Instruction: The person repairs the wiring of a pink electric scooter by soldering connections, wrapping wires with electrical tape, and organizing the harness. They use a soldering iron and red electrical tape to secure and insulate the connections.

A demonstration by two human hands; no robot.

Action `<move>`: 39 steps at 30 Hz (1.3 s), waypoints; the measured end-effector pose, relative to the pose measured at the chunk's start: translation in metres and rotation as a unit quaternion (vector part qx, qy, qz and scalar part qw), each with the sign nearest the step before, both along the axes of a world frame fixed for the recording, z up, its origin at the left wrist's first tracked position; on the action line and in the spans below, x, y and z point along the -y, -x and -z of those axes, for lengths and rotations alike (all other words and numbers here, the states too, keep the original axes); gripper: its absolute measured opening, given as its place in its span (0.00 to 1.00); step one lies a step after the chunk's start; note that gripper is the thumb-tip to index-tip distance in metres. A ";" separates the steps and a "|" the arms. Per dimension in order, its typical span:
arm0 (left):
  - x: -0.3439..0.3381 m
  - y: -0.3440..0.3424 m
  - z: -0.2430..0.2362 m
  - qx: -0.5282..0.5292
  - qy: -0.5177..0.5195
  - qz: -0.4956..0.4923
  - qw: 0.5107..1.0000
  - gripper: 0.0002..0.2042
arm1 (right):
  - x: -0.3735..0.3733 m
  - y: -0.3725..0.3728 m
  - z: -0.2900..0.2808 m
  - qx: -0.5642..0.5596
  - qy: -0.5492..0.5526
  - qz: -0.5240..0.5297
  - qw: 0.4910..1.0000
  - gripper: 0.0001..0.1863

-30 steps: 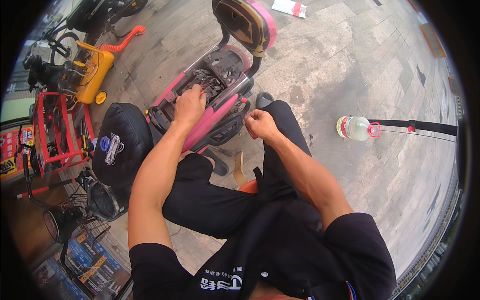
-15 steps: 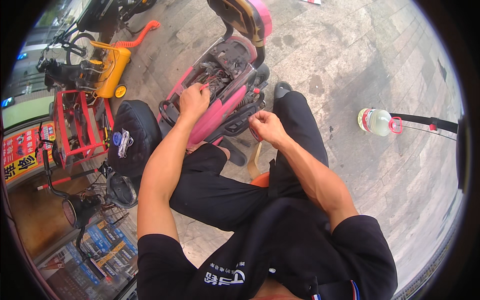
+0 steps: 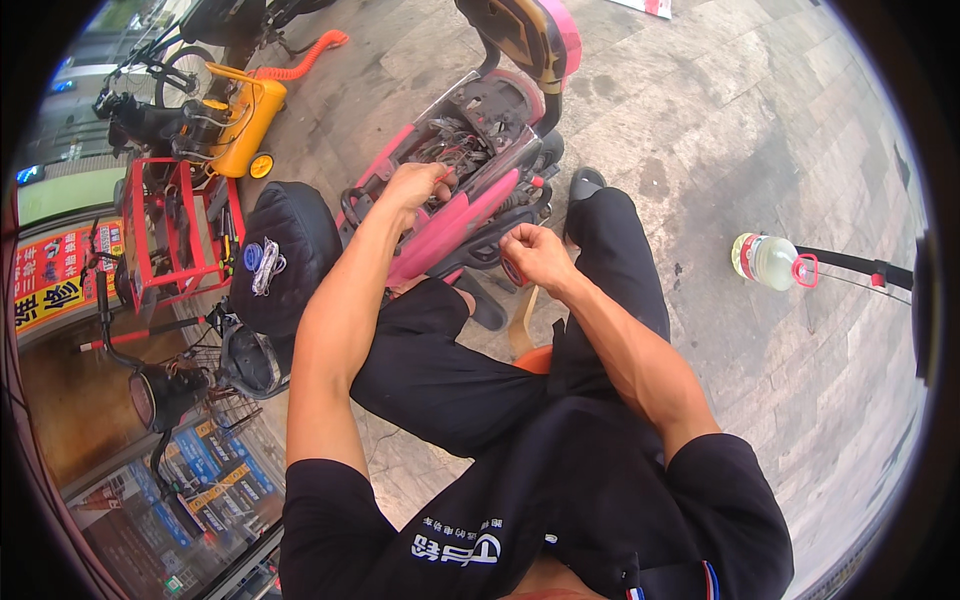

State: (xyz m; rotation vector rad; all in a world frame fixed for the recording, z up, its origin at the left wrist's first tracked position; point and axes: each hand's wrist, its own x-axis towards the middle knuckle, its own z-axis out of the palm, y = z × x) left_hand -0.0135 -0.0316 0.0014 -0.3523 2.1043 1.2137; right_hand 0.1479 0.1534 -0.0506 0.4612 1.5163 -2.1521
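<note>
A pink electric scooter [image 3: 450, 235] stands in front of me with its seat [image 3: 520, 40] tipped up, and a tangle of wires [image 3: 465, 150] shows in the open bay. Over the near edge of that bay, my left hand [image 3: 415, 190] pinches a small red piece, perhaps a wire or tape end. My right hand [image 3: 537, 255] is closed beside the scooter's flank, above my knee. Part of a small round red-edged roll [image 3: 513, 272] shows under its fingers; the rest is hidden.
On the left are a black seat [image 3: 285, 255] bearing a coil of pale cord [image 3: 267, 268], a red metal rack [image 3: 150, 230], a yellow air compressor [image 3: 250, 125] and a parked scooter [image 3: 165, 395]. A bottle of yellowish liquid [image 3: 770, 262] stands at right. Something orange [image 3: 535, 360] is beneath me.
The whole view has shifted slightly, moving the scene right. My left hand has turned a little, nearer the wires; my right hand stays closed beside the scooter.
</note>
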 end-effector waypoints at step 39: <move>0.000 -0.006 -0.002 -0.203 0.177 0.153 0.951 0.14 | -0.010 -0.016 0.028 0.057 -0.012 -0.015 0.998 0.10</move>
